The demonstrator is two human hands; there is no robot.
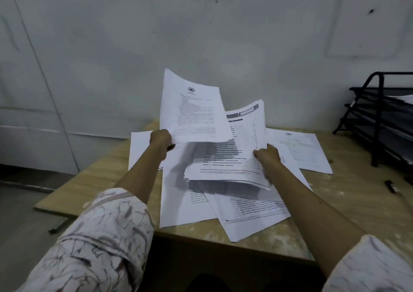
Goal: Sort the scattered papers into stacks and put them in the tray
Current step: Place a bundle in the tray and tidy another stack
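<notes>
Above the table [348, 204], left hand [161, 140] pinches 1 upright sheet [192, 108] — right hand [267, 155] grips a stack [232, 155] tilted away.

Dim, cool light; soft focus, edges bowed

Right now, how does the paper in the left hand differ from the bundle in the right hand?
The sheet with the emblem in the left hand looks like a single page or very few, while the stack headed GAMBAR in the right hand is visibly many pages thick. The sheet stands nearly upright and curls; the stack lies flatter, tilted over the table. The sheet overlaps the stack's upper left corner. Both are white printed pages, held above the scattered papers.
</notes>
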